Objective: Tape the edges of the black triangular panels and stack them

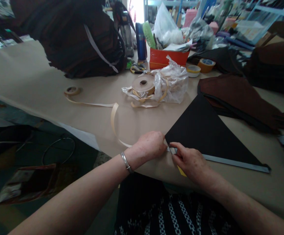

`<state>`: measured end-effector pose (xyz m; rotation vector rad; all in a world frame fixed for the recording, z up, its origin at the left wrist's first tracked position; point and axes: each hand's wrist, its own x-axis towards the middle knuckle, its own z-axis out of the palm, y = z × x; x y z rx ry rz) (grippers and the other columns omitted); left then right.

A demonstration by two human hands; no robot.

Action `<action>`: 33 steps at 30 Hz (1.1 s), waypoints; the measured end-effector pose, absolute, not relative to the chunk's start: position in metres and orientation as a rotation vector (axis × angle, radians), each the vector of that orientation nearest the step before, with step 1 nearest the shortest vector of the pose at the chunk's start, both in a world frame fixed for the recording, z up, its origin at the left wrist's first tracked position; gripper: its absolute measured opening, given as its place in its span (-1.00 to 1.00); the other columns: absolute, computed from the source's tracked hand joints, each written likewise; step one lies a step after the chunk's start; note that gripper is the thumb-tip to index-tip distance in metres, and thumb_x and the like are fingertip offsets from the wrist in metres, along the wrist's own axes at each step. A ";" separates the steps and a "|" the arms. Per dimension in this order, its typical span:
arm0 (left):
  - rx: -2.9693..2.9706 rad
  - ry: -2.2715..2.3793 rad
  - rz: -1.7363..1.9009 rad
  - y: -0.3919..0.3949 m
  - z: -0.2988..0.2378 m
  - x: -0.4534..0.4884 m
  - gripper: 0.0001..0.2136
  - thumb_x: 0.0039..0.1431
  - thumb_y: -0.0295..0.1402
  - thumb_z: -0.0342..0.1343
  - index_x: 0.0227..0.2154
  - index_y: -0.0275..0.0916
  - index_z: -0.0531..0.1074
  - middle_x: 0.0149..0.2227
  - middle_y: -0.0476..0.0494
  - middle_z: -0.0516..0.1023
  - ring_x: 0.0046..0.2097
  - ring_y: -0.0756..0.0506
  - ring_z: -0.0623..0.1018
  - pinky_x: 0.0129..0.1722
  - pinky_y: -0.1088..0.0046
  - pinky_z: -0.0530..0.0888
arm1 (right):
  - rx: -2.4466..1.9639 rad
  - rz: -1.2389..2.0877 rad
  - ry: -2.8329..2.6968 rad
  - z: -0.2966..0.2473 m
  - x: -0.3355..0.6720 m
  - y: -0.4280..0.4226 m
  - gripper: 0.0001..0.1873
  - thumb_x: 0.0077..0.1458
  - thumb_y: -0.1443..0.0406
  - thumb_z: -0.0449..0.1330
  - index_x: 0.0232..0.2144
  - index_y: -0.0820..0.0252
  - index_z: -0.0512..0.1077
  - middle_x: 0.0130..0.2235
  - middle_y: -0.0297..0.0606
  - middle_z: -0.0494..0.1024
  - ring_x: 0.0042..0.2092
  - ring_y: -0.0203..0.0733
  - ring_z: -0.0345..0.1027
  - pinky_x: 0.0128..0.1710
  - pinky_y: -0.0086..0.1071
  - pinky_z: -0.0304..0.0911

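Observation:
A triangular black fabric panel (205, 130) lies on the table in front of me, with a pale strip (235, 163) along its near edge. My left hand (150, 144) is closed at the panel's left corner, pinching a cream tape (113, 119) that trails leftward to a small roll (72, 90). Close beside it, my right hand (191, 161) grips a small yellow-handled tool (181, 171) whose metal end meets the tape by the left fingers. The tool's exact kind is partly hidden by my fingers.
A larger tape roll (143, 84) sits by crumpled clear plastic (172, 85). Behind are scissors (138, 68), a blue bottle (141, 40) and a red box (168, 58). Dark fabric stacks (83, 39) rise at left; brown pieces (240, 93) lie right. The table edge (58, 122) runs along the left.

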<state>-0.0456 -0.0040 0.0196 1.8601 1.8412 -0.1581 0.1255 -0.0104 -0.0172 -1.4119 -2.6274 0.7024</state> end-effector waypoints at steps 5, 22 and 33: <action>1.887 1.776 -0.076 -0.009 0.024 -0.044 -0.77 0.03 -0.37 -0.02 -0.40 -0.33 0.54 -0.44 -0.32 0.56 -0.42 -0.15 0.51 -0.49 0.42 0.28 | -1.420 0.629 -2.711 -0.015 0.123 -0.011 -0.65 0.13 0.31 0.01 -0.02 0.13 0.31 -0.42 -0.28 0.56 -0.38 -0.18 0.44 -0.44 -0.40 0.08; 1.595 1.708 0.443 -0.043 0.015 -0.059 -0.69 0.07 -0.13 -0.05 -0.64 -0.22 0.19 -0.63 0.10 0.14 -0.53 0.03 0.19 -0.51 0.52 0.15 | -1.277 1.045 -2.285 0.014 0.162 0.008 -0.58 0.13 0.24 0.08 0.03 0.23 0.35 -0.40 -0.30 0.53 -0.37 -0.28 0.38 -0.33 -0.44 0.20; 1.748 1.712 0.435 -0.031 0.003 -0.030 -0.73 0.12 -0.19 -0.10 -0.61 -0.20 0.19 -0.60 0.04 0.24 -0.48 -0.02 0.29 -0.44 0.48 0.17 | -1.881 0.628 -2.029 -0.021 0.320 0.100 -0.71 0.01 0.17 0.09 -0.29 0.25 0.41 -0.28 -0.15 0.52 -0.26 -0.16 0.37 -0.28 -0.35 0.19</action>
